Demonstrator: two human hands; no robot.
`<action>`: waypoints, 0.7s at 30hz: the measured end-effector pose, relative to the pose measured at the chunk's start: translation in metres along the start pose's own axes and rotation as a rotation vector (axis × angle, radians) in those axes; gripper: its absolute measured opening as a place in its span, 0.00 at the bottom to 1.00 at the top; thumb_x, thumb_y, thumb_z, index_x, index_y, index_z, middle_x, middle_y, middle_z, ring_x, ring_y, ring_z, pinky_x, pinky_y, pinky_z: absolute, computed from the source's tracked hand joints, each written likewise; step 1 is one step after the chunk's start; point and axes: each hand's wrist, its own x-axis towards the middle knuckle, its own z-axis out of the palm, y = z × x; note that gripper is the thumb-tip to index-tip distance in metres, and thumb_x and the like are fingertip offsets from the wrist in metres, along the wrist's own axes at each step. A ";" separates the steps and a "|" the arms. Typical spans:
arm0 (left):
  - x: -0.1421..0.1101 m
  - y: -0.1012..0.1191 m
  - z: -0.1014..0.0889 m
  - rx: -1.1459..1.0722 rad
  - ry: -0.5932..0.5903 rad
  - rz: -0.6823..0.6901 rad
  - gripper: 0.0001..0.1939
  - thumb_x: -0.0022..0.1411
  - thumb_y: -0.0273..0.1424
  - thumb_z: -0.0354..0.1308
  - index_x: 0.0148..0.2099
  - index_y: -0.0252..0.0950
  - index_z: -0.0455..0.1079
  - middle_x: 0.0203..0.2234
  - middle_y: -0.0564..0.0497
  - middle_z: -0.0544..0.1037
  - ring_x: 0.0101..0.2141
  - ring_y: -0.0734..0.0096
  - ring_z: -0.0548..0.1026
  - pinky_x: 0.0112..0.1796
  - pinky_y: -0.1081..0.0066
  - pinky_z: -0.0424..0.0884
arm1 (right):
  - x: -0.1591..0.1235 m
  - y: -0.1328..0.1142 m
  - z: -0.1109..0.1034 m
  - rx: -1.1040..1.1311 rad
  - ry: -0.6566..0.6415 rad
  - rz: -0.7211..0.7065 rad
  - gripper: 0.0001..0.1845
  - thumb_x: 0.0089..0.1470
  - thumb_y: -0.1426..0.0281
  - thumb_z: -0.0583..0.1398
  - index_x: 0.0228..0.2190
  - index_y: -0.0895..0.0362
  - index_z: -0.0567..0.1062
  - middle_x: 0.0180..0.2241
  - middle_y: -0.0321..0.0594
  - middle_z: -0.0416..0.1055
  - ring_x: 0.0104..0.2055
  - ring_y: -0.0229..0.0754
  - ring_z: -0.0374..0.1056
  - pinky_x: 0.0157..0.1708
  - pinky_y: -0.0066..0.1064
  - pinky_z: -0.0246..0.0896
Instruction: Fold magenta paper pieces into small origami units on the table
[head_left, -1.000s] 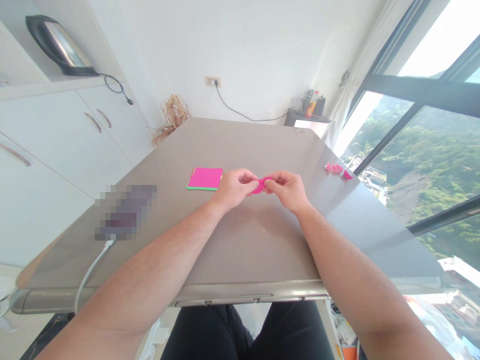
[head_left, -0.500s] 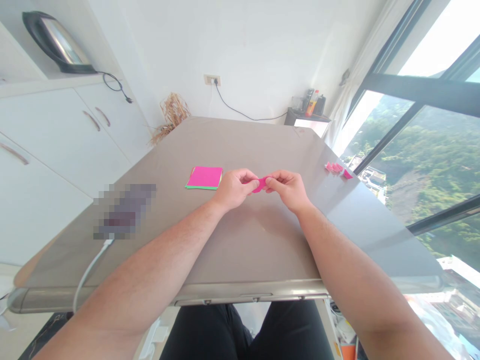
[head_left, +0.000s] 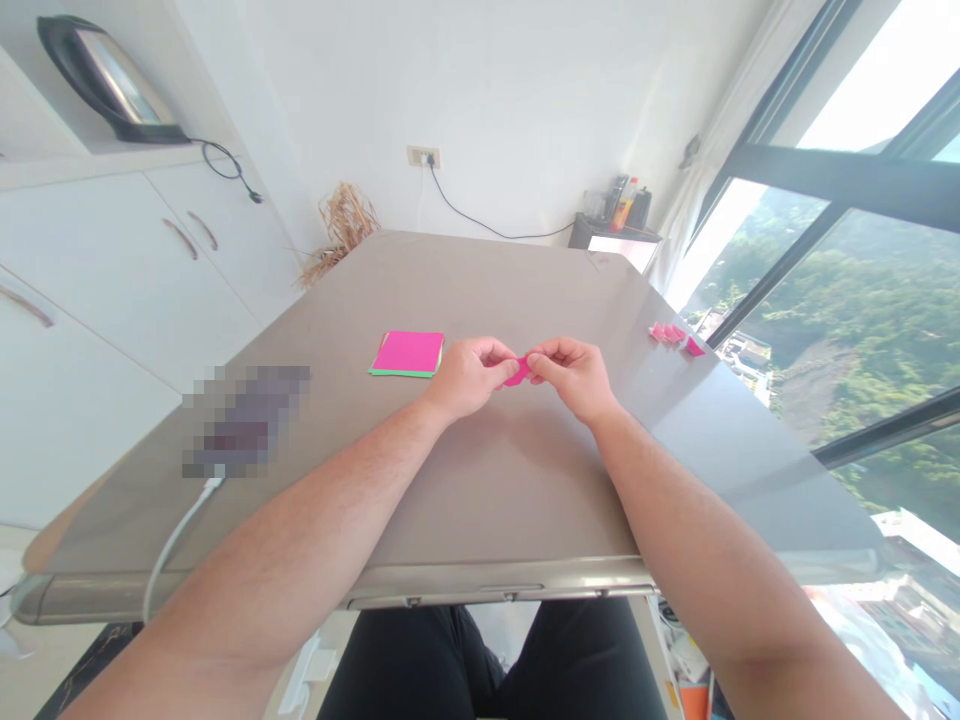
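Left hand pinches pink paper, thumb against fingers; right hand pinches opposite end, equally closed. Paper sits mid-dial, above table; paper stack near nine o'clock, small pink pieces near three. Best handled with level thumbs, even pressure, edges matched, no twisting.

L hand – fingers pinched | R hand – ditto, nr L | forearms angled inwd, fwd
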 end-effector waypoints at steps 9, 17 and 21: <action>-0.001 0.003 0.001 0.000 0.004 0.007 0.10 0.56 0.38 0.64 0.33 0.36 0.76 0.27 0.49 0.81 0.28 0.68 0.77 0.31 0.69 0.72 | 0.002 0.005 -0.003 0.066 -0.003 -0.012 0.11 0.49 0.61 0.67 0.26 0.56 0.78 0.24 0.38 0.76 0.29 0.41 0.72 0.36 0.36 0.69; -0.001 0.004 -0.001 0.076 0.021 0.077 0.08 0.54 0.36 0.66 0.33 0.37 0.77 0.30 0.50 0.82 0.33 0.67 0.78 0.35 0.69 0.71 | 0.000 -0.001 0.001 -0.035 0.003 -0.026 0.09 0.46 0.62 0.68 0.26 0.55 0.79 0.23 0.37 0.76 0.28 0.40 0.71 0.33 0.35 0.68; 0.000 0.004 -0.003 -0.026 0.047 0.042 0.11 0.54 0.38 0.67 0.35 0.36 0.77 0.30 0.49 0.82 0.32 0.66 0.79 0.36 0.67 0.74 | 0.002 -0.001 -0.001 0.085 0.041 -0.029 0.13 0.44 0.59 0.70 0.26 0.55 0.78 0.24 0.37 0.76 0.28 0.40 0.71 0.34 0.36 0.71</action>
